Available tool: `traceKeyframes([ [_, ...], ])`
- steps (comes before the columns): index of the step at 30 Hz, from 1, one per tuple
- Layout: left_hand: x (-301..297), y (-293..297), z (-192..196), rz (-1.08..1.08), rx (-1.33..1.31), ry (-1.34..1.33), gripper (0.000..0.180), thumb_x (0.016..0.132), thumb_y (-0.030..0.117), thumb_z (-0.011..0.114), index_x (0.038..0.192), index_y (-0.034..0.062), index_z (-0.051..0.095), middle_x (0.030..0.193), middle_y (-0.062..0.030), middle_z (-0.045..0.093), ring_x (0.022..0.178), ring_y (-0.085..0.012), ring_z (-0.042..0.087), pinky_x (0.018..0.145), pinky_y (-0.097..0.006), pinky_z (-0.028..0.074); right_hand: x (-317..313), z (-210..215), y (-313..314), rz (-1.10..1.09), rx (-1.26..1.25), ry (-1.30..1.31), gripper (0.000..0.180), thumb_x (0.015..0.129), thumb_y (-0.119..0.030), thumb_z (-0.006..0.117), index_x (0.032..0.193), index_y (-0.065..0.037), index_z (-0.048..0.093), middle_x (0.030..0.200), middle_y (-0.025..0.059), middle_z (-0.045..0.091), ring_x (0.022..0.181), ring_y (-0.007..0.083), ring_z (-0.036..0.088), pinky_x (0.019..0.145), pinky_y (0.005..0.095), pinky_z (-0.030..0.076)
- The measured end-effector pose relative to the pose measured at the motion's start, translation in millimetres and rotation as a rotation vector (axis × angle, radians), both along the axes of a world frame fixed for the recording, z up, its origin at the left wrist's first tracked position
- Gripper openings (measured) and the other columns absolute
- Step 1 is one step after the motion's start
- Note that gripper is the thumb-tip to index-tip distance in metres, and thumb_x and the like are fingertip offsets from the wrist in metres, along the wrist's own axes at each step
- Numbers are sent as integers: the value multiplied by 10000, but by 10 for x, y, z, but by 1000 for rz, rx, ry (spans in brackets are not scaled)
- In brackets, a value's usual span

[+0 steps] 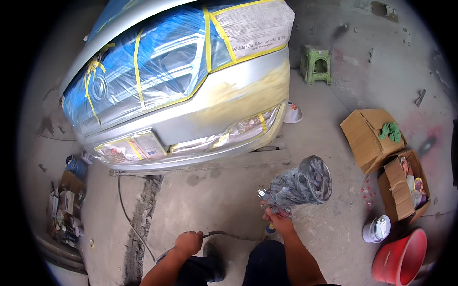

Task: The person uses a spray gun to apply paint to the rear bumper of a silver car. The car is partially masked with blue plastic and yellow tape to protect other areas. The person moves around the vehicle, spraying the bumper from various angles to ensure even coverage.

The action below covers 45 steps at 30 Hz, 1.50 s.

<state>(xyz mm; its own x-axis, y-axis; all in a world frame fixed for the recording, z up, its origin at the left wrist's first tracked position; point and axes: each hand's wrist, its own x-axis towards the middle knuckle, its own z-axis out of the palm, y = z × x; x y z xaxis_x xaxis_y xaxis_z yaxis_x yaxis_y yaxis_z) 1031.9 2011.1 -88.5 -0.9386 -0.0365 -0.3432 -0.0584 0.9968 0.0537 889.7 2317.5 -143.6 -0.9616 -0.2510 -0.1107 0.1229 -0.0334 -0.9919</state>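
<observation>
Coating the silver car body point(195, 114) well would, I judge, call for even, overlapping passes that follow its curve and never linger over the yellowish patch point(238, 95). The blue plastic film point(167, 57) is best left unbrushed, so that its yellow tape point(208, 43) stays sealed. The hose point(231, 234) ought to be held off the panel and clear of the dark boot point(213, 257), with slack enough for the wrist to turn. The paint-crusted cup point(292, 187) should ride near upright so that it feeds steadily. Beneath it, the spray gun point(262, 192) is in front of the person, right of centre, apart from the car's lower edge; it wants squaring to the surface at a constant gap.

As for pose, both forearms reach in from below. The right hand point(279, 218) is wrapped around the gun, under the cup; the left hand point(189, 243), lower, makes a fist around the hose. Whether a finger presses the trigger I cannot tell, since the grip hides it.
</observation>
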Motion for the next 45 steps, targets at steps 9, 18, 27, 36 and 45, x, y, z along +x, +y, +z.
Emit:
traceKeyframes([
  [9, -42, -142, -64, 70, 139, 35, 194, 839, 267, 563, 914, 90, 584, 769, -169, 633, 749, -372, 611, 673, -479, 488, -664, 141, 548, -487, -180, -12, 318, 858, -364, 640, 1002, -83, 601, 669, 18, 582, 539, 88, 525, 464, 226, 407],
  [18, -300, -235, -177, 106, 165, 71, 200, 834, 263, 546, 919, 86, 582, 787, -180, 635, 776, -383, 613, 688, -487, 494, -677, 376, 525, -626, -211, -60, 300, 879, -384, 601, 985, -104, 574, 664, 7, 555, 543, 86, 512, 473, 221, 403],
  [27, -451, -341, -310, 125, 104, -53, 203, 808, 267, 590, 900, 88, 610, 829, -166, 646, 813, -371, 615, 724, -469, 493, 90, 194, -154, 32, -138, 17, 125, 879, -109, 608, 973, -37, 568, 781, 45, 600, 677, 127, 606, 583, 243, 491],
  [36, -486, -296, -173, 143, 209, -10, 190, 815, 252, 575, 923, 99, 604, 837, -170, 647, 819, -380, 613, 724, -478, 495, -182, 927, 539, -664, -133, -2, 299, 885, -314, 611, 1068, -82, 569, 741, 25, 582, 563, 91, 515, 474, 230, 390],
  [45, -490, -419, -189, 151, 250, -16, 205, 817, 256, 579, 949, 102, 608, 867, -158, 651, 861, -360, 609, 753, -459, 490, -75, 1203, 241, -579, -31, 41, 267, 893, -287, 601, 1058, -80, 573, 763, 19, 582, 611, 73, 521, 507, 208, 398],
])
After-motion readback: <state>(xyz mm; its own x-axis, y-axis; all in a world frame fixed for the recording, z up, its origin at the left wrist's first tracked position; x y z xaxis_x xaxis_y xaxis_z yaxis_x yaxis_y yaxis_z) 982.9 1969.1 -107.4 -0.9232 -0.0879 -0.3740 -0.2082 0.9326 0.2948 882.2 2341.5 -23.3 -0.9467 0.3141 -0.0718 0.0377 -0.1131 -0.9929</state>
